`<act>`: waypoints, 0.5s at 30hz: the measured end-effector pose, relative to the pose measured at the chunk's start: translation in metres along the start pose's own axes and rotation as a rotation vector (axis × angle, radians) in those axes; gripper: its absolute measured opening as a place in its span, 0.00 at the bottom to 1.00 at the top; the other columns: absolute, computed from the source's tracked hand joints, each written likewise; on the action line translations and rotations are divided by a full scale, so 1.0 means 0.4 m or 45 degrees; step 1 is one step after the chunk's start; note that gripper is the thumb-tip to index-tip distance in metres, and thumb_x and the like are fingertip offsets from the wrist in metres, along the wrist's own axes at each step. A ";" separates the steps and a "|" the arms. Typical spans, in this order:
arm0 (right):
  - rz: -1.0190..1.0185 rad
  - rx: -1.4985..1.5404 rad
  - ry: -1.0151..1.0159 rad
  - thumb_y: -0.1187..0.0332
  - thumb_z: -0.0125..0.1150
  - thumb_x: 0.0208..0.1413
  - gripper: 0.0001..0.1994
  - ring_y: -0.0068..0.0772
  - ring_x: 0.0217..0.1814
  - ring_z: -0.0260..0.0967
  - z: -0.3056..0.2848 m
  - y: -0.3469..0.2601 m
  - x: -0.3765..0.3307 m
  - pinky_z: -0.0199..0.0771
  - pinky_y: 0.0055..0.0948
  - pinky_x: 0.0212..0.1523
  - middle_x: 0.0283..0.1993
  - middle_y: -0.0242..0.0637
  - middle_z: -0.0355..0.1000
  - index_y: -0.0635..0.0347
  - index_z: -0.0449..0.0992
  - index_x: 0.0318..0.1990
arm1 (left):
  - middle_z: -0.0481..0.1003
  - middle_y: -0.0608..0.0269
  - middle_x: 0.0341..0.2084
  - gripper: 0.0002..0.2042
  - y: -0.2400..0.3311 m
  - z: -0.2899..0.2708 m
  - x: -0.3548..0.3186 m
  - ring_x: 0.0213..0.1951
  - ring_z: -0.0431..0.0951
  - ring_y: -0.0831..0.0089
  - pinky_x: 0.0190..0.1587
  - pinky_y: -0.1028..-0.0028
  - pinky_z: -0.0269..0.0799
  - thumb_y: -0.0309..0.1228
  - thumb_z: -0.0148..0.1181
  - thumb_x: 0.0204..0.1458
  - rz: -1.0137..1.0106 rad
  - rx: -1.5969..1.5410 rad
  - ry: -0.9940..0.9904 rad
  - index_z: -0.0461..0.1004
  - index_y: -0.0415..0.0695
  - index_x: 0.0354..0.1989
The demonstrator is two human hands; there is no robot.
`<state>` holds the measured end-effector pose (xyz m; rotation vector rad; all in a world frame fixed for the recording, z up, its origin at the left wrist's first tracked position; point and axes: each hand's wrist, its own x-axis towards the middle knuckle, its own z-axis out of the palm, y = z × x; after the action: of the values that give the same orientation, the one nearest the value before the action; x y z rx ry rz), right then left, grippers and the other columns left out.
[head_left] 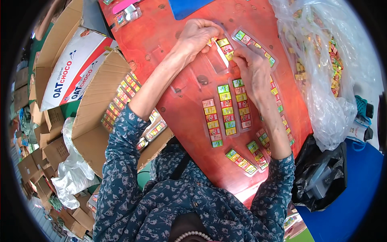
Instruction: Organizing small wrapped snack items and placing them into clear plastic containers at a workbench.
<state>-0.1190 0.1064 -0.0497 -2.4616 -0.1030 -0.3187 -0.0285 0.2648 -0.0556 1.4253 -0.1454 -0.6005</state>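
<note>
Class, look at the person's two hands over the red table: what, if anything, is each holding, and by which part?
Left hand pinches a small coloured square at its edge; right hand grips the partly filled clear strip tray at its near end.

We reach both forearms up and forward, sleeves pushed back to the elbows. Our left hand (198, 35) curls knuckles up, fingertips pinched in a tight grip. Our right hand (253, 72) bends palm down, fingers close beside the left.
</note>
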 end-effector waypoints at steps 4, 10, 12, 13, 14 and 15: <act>-0.092 -0.044 0.057 0.80 0.55 0.41 0.03 0.49 0.31 0.66 0.012 -0.001 -0.004 0.66 0.40 0.31 0.26 0.46 0.67 0.64 0.72 0.26 | 0.76 0.62 0.29 0.08 0.000 0.005 0.001 0.19 0.69 0.84 0.15 0.87 0.55 0.26 0.49 0.52 -0.005 0.029 0.000 0.75 0.36 0.33; 0.046 0.111 0.020 0.79 0.56 0.44 0.02 0.46 0.29 0.68 -0.003 -0.016 -0.001 0.66 0.38 0.30 0.26 0.46 0.69 0.66 0.73 0.28 | 0.76 0.58 0.30 0.11 0.011 -0.009 -0.011 0.21 0.72 0.81 0.16 0.86 0.60 0.30 0.49 0.55 -0.009 -0.151 0.011 0.73 0.34 0.36; 0.053 0.272 0.092 0.76 0.59 0.46 0.05 0.40 0.26 0.69 -0.020 -0.032 0.009 0.66 0.31 0.27 0.26 0.45 0.70 0.67 0.75 0.31 | 0.76 0.56 0.32 0.13 0.013 -0.018 -0.018 0.23 0.73 0.78 0.19 0.84 0.65 0.32 0.48 0.56 -0.081 -0.310 -0.047 0.73 0.34 0.37; 0.049 0.276 0.095 0.76 0.59 0.46 0.05 0.40 0.26 0.69 -0.032 -0.044 0.018 0.66 0.31 0.27 0.26 0.45 0.70 0.67 0.75 0.31 | 0.76 0.55 0.33 0.14 0.014 -0.021 -0.021 0.24 0.75 0.75 0.21 0.83 0.70 0.34 0.46 0.57 -0.158 -0.475 -0.107 0.72 0.34 0.39; 0.111 0.308 0.102 0.75 0.59 0.46 0.05 0.40 0.26 0.69 -0.045 -0.067 0.028 0.66 0.31 0.27 0.26 0.45 0.70 0.67 0.75 0.32 | 0.76 0.55 0.33 0.14 0.016 -0.019 -0.023 0.24 0.75 0.75 0.21 0.83 0.70 0.34 0.46 0.57 -0.156 -0.472 -0.108 0.72 0.34 0.39; 0.173 0.340 0.109 0.75 0.59 0.45 0.06 0.40 0.26 0.69 -0.048 -0.081 0.035 0.67 0.31 0.27 0.26 0.44 0.70 0.67 0.75 0.32 | 0.75 0.54 0.32 0.14 0.018 -0.015 -0.025 0.26 0.75 0.71 0.26 0.77 0.74 0.34 0.46 0.57 -0.236 -0.618 -0.168 0.71 0.34 0.38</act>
<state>-0.1144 0.1201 -0.0122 -2.1749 0.0550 -0.3280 -0.0321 0.2752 -0.0471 0.9339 0.0302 -0.8201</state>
